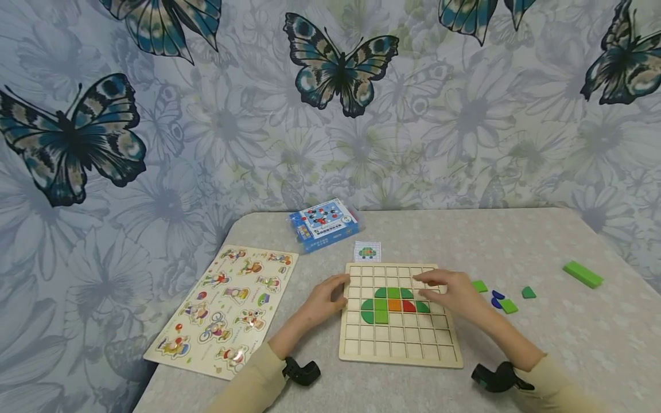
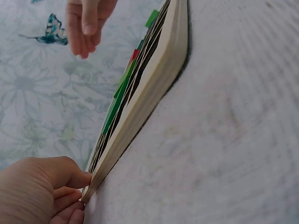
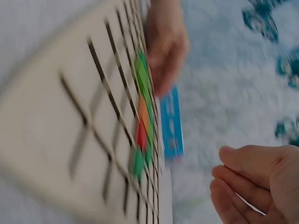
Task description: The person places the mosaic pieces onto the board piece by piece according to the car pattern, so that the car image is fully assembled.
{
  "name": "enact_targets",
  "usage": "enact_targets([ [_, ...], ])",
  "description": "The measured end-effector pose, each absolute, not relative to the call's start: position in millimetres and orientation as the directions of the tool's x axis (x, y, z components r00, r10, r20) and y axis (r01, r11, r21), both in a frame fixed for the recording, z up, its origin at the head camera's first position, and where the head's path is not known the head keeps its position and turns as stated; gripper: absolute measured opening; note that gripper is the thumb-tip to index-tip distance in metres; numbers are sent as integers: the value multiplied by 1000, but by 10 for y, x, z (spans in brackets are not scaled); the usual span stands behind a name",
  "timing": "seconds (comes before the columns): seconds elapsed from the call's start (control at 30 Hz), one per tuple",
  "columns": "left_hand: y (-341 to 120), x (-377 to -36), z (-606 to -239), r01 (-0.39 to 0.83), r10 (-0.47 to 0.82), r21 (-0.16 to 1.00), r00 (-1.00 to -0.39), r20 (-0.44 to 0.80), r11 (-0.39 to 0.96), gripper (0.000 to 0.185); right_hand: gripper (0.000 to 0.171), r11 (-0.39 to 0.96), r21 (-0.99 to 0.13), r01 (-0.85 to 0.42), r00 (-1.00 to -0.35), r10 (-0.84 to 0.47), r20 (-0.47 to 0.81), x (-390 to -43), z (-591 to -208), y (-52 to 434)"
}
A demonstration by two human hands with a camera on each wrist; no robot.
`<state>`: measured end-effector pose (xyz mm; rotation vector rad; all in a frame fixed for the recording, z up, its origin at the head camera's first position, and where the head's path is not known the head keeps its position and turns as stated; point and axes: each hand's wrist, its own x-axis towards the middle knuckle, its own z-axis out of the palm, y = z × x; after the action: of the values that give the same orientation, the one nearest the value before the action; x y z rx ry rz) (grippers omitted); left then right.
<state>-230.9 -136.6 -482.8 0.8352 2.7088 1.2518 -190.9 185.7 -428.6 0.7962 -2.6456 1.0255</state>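
Observation:
A wooden grid board [image 1: 399, 341] lies on the table in front of me, with green, orange and red pieces [image 1: 393, 302] set in its middle rows. My left hand [image 1: 326, 298] holds the board's left edge, fingers curled against it [image 2: 70, 186]. My right hand [image 1: 445, 289] hovers over the board's upper right with fingers stretched out and nothing in it [image 3: 254, 186]. The right wrist view is blurred; it shows the board [image 3: 56, 121] and the left hand [image 3: 166, 46] beyond it.
Loose green and blue pieces [image 1: 503, 298] and a long green block [image 1: 582, 273] lie right of the board. A small pattern card [image 1: 367, 251] and a blue box [image 1: 324, 223] sit behind it. A cartoon peg puzzle [image 1: 224, 307] lies at the left, by the table's edge.

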Motion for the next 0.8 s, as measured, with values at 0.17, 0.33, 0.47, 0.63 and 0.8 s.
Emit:
enact_targets([
  [0.17, -1381, -2314, -4832, 442, 483, 728, -858, 173, 524, 53, 31, 671, -600, -435, -900, -352, 258, -2012, -4262, 2481],
  [0.33, -1387, -2320, -4848, 443, 478, 727, -860, 180, 525, 53, 34, 725, -587, -360, -932, -302, 198, -2064, -4410, 2862],
  [0.47, -1380, -2318, -4862, 441, 479, 727, -860, 175, 526, 53, 36, 750, -563, -348, -937, -287, 198, -2066, -4518, 2965],
  [0.63, -1369, -2307, -4857, 431, 481, 739, -861, 165, 518, 53, 34, 788, -493, -369, -929, -294, 225, -2056, -4593, 2987],
  [0.8, -1362, -2307, -4855, 429, 480, 739, -862, 162, 520, 53, 31, 790, -477, -385, -921, -296, 254, -2061, -4631, 2988],
])
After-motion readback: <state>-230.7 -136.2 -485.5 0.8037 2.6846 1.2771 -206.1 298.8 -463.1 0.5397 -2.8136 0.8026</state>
